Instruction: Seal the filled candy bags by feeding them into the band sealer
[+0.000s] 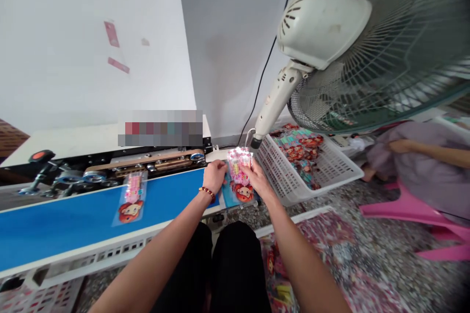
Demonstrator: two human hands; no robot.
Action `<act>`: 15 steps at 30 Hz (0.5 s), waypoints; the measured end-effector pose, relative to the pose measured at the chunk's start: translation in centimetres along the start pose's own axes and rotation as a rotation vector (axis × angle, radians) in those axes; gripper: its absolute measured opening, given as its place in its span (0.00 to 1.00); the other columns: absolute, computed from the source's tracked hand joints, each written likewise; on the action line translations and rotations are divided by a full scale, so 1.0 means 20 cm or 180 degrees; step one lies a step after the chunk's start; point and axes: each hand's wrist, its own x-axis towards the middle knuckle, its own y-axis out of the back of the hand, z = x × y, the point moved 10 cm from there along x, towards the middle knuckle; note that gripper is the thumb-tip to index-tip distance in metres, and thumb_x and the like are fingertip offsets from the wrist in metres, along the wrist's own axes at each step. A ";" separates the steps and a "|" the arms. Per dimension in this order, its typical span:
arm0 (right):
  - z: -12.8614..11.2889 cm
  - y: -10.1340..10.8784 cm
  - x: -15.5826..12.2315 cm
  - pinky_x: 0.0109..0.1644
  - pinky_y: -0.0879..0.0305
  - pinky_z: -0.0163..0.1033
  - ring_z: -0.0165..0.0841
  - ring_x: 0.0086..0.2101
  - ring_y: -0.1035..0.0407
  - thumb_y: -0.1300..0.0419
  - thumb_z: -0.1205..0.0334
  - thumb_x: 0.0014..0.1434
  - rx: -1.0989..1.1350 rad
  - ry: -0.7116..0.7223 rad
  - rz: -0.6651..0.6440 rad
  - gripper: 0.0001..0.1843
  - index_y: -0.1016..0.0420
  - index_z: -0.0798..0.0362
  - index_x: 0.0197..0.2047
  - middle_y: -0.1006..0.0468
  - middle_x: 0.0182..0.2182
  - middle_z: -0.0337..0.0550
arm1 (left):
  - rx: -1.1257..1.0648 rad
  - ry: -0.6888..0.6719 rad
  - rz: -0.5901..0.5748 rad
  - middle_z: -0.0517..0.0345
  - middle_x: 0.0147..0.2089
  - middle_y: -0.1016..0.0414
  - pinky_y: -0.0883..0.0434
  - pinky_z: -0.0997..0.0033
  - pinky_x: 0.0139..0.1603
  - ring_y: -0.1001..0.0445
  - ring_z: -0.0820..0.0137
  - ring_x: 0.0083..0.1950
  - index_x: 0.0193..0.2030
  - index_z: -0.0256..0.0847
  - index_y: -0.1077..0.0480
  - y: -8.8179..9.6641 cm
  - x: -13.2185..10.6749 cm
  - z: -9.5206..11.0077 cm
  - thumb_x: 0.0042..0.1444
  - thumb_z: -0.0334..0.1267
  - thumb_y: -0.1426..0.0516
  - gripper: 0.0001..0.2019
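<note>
My left hand (216, 174) and my right hand (257, 176) both pinch a clear packet (239, 176) printed with a red cartoon figure, holding it at the right end of the blue conveyor belt (66, 222), by the sealer's intake. A second, similar packet (131, 197) lies flat on the belt further left, under the sealing machine's rollers (147, 165). A beaded bracelet sits on my left wrist.
A white basket (319, 168) of more packets stands right of my hands. A large standing fan (352, 49) hangs over it. Another person sits at the far right by a pink chair (422, 217). A tray (330, 254) of packets lies on the floor below my right arm.
</note>
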 end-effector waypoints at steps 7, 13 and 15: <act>-0.01 0.01 0.00 0.46 0.32 0.41 0.38 0.37 0.28 0.40 0.45 0.57 -0.0044 0.0011 0.0058 0.17 0.27 0.48 0.42 0.20 0.37 0.39 | -0.0048 -0.0076 0.0141 0.59 0.34 0.21 0.36 0.75 0.26 0.29 0.76 0.18 0.37 0.39 0.29 0.04 0.01 -0.02 0.63 0.35 0.42 0.04; -0.01 0.01 -0.01 0.43 0.32 0.41 0.38 0.35 0.29 0.40 0.44 0.56 -0.0037 -0.0019 0.0069 0.18 0.29 0.49 0.42 0.21 0.35 0.39 | -0.0115 -0.0056 0.0020 0.65 0.27 0.28 0.39 0.76 0.24 0.29 0.75 0.18 0.30 0.40 0.35 0.00 0.03 -0.03 0.61 0.32 0.42 0.08; -0.02 0.01 -0.01 0.43 0.32 0.41 0.38 0.35 0.29 0.41 0.47 0.56 -0.0084 -0.0009 0.0109 0.16 0.29 0.49 0.42 0.21 0.35 0.40 | -0.0076 -0.0056 0.0117 0.65 0.26 0.28 0.39 0.76 0.25 0.29 0.75 0.18 0.31 0.41 0.35 0.03 0.04 -0.04 0.61 0.31 0.43 0.08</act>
